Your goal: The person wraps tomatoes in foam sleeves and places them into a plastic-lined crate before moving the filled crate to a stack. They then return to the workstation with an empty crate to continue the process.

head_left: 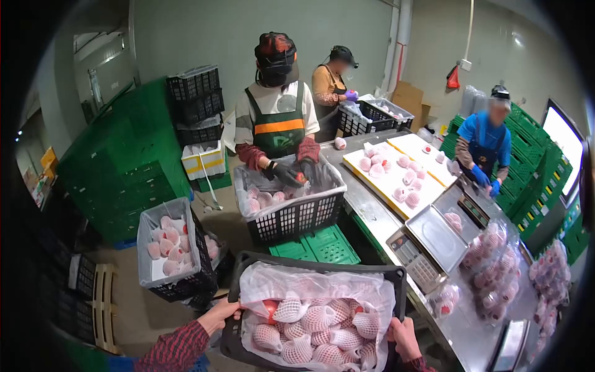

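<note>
A black plastic crate [400, 288] with a thin white liner [316, 277] is right in front of me. Red round fruit in white foam net sleeves [319, 318] fills it; one fruit [271, 310] shows bare red skin at the left. My left hand [218, 314] is closed around the crate's left rim. At the opposite side, my right hand [405, 338] grips the right rim, its fingers partly hidden by the crate wall. What the crate rests on is hidden below it.
Ahead, a person in a green apron [277, 124] handles fruit over another lined crate [297, 220]. A fruit crate [201, 273] stands left. On the right, a metal table [372, 211] bears scales [418, 254] and bagged fruit [496, 266]. Two more people work beyond.
</note>
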The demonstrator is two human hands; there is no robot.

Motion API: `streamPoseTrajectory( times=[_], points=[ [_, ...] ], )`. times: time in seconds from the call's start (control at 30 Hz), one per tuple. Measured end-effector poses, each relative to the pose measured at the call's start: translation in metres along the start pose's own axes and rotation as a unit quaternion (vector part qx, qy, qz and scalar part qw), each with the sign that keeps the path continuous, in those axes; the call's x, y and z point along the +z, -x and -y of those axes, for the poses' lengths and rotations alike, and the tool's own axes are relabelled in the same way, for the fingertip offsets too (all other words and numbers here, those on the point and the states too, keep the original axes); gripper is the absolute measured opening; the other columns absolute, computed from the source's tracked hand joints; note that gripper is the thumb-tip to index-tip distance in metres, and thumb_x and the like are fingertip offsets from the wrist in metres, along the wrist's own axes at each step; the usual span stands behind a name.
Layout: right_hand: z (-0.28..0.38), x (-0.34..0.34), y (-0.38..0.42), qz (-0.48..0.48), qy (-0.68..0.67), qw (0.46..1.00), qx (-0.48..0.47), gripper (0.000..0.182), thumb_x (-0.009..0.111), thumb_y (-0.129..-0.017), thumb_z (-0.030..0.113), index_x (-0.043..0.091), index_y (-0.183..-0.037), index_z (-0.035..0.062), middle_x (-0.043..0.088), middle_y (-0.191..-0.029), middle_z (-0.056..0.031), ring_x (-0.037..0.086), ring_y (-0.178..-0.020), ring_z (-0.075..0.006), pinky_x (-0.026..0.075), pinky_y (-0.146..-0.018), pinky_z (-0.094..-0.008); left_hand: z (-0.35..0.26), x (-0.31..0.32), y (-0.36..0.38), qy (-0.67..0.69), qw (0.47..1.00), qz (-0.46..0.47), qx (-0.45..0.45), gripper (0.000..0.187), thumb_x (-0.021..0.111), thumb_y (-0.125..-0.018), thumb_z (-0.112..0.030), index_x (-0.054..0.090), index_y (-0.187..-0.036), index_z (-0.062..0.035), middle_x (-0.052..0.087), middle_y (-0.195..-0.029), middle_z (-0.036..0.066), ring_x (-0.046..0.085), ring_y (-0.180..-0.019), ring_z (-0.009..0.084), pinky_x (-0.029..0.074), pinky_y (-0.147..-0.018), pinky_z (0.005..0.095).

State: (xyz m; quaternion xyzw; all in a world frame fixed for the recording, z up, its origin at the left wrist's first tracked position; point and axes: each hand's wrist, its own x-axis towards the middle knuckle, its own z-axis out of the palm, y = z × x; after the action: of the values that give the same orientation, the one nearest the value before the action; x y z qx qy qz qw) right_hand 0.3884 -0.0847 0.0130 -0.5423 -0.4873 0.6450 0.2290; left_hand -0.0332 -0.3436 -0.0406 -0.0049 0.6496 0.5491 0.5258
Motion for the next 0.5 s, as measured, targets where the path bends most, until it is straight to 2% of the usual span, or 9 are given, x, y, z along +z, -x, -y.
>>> streamPoseTrajectory(
  times=[0.1, 0.17, 0.23, 0.37, 0.4, 0.43, 0.47, 0.5],
  points=[
    [0.025, -0.005, -0.106, 0.084, 0.028, 0.996, -0.009, 0.033, 0.061, -0.093, 0.014, 0.05, -0.062, 0.0089, 0.044, -0.055, 0.0042, 0.039, -0.044, -0.0083, 0.027, -0.043, -0.0277, -0.002, 0.013, -0.031, 0.048, 0.996, -0.064, -0.025, 0.01, 0.073, -0.093, -0.01, 0.065, -0.089, -0.0043, 0.054, -0.072, -0.003, 0.045, -0.057, 0.0064, 0.039, -0.05, 0.0242],
    [0.062, 0.008, -0.162, 0.098, 0.06, 0.993, -0.037, 0.034, 0.061, -0.092, 0.016, 0.051, -0.061, 0.0077, 0.047, -0.054, 0.0021, 0.041, -0.044, -0.0095, 0.029, -0.042, -0.0286, -0.01, 0.033, -0.044, 0.054, 0.995, -0.078, 0.02, 0.01, 0.071, -0.094, -0.01, 0.065, -0.087, -0.0044, 0.054, -0.071, -0.002, 0.044, -0.057, 0.0066, 0.039, -0.05, 0.0253],
    [0.08, 0.01, -0.229, 0.154, 0.064, 0.986, -0.007, 0.032, 0.061, -0.093, 0.016, 0.053, -0.063, 0.007, 0.048, -0.054, 0.0019, 0.041, -0.044, -0.0094, 0.029, -0.042, -0.0285, -0.025, 0.055, -0.051, 0.089, 0.99, -0.109, 0.001, 0.008, 0.069, -0.095, -0.007, 0.064, -0.089, -0.0036, 0.054, -0.072, -0.001, 0.045, -0.057, 0.0074, 0.039, -0.05, 0.0262],
    [0.133, 0.035, -0.318, 0.226, 0.114, 0.967, -0.013, 0.027, 0.058, -0.095, 0.015, 0.055, -0.07, 0.0048, 0.047, -0.057, 0.0015, 0.042, -0.046, -0.0087, 0.028, -0.042, -0.0288, -0.035, 0.077, -0.091, 0.151, 0.975, -0.161, -0.03, 0.005, 0.065, -0.096, -0.004, 0.061, -0.094, -0.0031, 0.053, -0.072, -0.001, 0.046, -0.058, 0.0096, 0.04, -0.05, 0.0273],
    [0.133, 0.042, -0.347, 0.243, 0.128, 0.962, 0.007, 0.025, 0.059, -0.094, 0.018, 0.057, -0.073, 0.0038, 0.051, -0.059, 0.0005, 0.045, -0.048, -0.0092, 0.031, -0.042, -0.0297, -0.029, 0.077, -0.106, 0.16, 0.972, -0.168, -0.032, 0.005, 0.067, -0.094, -0.005, 0.062, -0.094, -0.0034, 0.056, -0.073, 0.001, 0.047, -0.057, 0.01, 0.041, -0.05, 0.0284],
    [0.13, 0.05, -0.371, 0.247, 0.13, 0.96, 0.019, 0.025, 0.059, -0.094, 0.018, 0.057, -0.073, 0.0038, 0.051, -0.059, 0.0005, 0.045, -0.048, -0.0092, 0.031, -0.042, -0.0297, -0.022, 0.077, -0.122, 0.169, 0.969, -0.176, -0.035, 0.006, 0.069, -0.093, -0.006, 0.063, -0.095, -0.0037, 0.059, -0.074, 0.002, 0.048, -0.057, 0.0104, 0.042, -0.049, 0.0296],
    [0.127, 0.06, -0.39, 0.225, 0.196, 0.954, -0.003, 0.027, 0.06, -0.093, 0.02, 0.058, -0.073, 0.0029, 0.052, -0.059, -0.0004, 0.047, -0.048, -0.0101, 0.033, -0.043, -0.0305, -0.018, 0.083, -0.136, 0.189, 0.963, -0.185, -0.05, 0.009, 0.07, -0.092, -0.01, 0.063, -0.087, -0.0053, 0.058, -0.07, 0.002, 0.05, -0.057, 0.0112, 0.042, -0.051, 0.0299],
    [0.121, 0.068, -0.411, 0.205, 0.264, 0.942, -0.024, 0.028, 0.061, -0.092, 0.022, 0.058, -0.073, 0.002, 0.054, -0.06, -0.0014, 0.048, -0.048, -0.011, 0.034, -0.043, -0.0313, -0.018, 0.083, -0.148, 0.192, 0.96, -0.195, -0.065, 0.009, 0.07, -0.092, -0.01, 0.063, -0.087, -0.0053, 0.058, -0.07, 0.002, 0.05, -0.057, 0.0112, 0.042, -0.051, 0.0299]
  ],
)
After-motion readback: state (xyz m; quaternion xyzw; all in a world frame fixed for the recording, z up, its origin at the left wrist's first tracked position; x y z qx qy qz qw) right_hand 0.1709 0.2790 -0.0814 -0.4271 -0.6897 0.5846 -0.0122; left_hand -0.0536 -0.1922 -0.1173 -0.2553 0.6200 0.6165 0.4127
